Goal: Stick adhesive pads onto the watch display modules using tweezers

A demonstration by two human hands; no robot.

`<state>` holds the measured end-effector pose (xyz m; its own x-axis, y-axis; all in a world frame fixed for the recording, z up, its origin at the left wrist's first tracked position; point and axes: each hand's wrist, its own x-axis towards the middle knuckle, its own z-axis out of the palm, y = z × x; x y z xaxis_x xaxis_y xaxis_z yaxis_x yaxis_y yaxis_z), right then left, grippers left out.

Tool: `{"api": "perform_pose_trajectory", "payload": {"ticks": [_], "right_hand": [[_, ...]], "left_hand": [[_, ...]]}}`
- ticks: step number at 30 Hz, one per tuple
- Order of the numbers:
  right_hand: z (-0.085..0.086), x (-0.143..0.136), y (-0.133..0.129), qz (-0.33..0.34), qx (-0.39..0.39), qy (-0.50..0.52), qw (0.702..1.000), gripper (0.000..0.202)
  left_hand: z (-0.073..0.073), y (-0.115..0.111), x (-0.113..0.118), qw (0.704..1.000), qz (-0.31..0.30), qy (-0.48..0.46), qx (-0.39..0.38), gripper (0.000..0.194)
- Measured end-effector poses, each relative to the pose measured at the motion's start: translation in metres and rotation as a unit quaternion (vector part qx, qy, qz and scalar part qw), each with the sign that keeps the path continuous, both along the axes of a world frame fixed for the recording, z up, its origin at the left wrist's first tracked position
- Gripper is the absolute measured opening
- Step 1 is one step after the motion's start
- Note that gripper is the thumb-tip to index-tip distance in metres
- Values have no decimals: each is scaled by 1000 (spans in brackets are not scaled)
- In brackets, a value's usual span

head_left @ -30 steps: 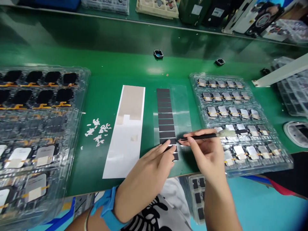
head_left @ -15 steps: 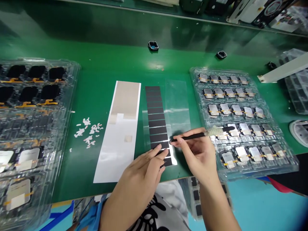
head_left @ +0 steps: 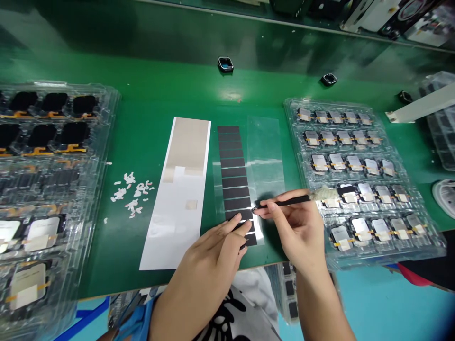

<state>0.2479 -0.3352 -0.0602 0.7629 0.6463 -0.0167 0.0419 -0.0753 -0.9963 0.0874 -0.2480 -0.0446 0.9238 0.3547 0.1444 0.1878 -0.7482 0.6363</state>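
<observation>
My right hand (head_left: 296,222) grips slim black tweezers (head_left: 289,201), partly wrapped in pale tape, between thumb and fingers. Their tip is at the right edge of a clear sheet bearing a column of black rectangular stickers (head_left: 234,182). On the lower stickers lies my left hand (head_left: 216,246), its fingers bent and close together. A small dark pointed end shows beneath those fingers; what it belongs to is hidden. Left of the sheet is a white backing sheet (head_left: 170,237) with beige adhesive pieces (head_left: 191,204). A clear film (head_left: 266,147) lies on the right.
Clear trays with screen parts stand at left (head_left: 113,109) and right (head_left: 295,137). White scraps (head_left: 138,189) are scattered beside the left tray. Small watch frames (head_left: 225,64) sit farther back. A white bar (head_left: 419,102) crosses at far right.
The view has shifted slightly, moving the table items a little rightward in the picture. Both hands keep nearly the same place on the sticker sheet, and the tweezers stay in my right hand.
</observation>
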Motion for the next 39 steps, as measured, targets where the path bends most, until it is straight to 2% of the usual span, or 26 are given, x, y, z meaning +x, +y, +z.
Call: {"api": "perform_pose_trajectory", "payload": {"ticks": [4, 8, 11, 13, 16, 20, 25, 33, 39], "right_hand": [[-1, 3, 1, -6, 16, 4, 1000, 19], [4, 4, 0, -57, 55, -35, 996, 19], [18, -8, 1, -88, 123, -56, 987, 17], [30, -22, 2, -68, 166, -48, 982, 19], [43, -46, 7, -14, 193, -62, 979, 27], [44, -65, 17, 25, 207, -102, 973, 33], [35, -74, 26, 24, 211, -128, 969, 32], [28, -85, 35, -38, 197, -112, 973, 24], [25, -84, 39, -45, 192, -118, 973, 25]], "left_hand": [[1, 0, -2, 999, 16, -9, -39, 17], [6, 7, -3, 980, 89, -31, -174, 14], [12, 16, -3, 958, 131, -57, -249, 8], [15, 22, -4, 950, 131, -69, -275, 7], [15, 26, -7, 942, 117, -77, -306, 19], [8, 27, -11, 953, 97, -95, -271, 35], [2, 28, -11, 964, 98, -105, -223, 52], [5, 28, -11, 963, 101, -109, -226, 52], [3, 29, -11, 960, 92, -114, -240, 51]]}}
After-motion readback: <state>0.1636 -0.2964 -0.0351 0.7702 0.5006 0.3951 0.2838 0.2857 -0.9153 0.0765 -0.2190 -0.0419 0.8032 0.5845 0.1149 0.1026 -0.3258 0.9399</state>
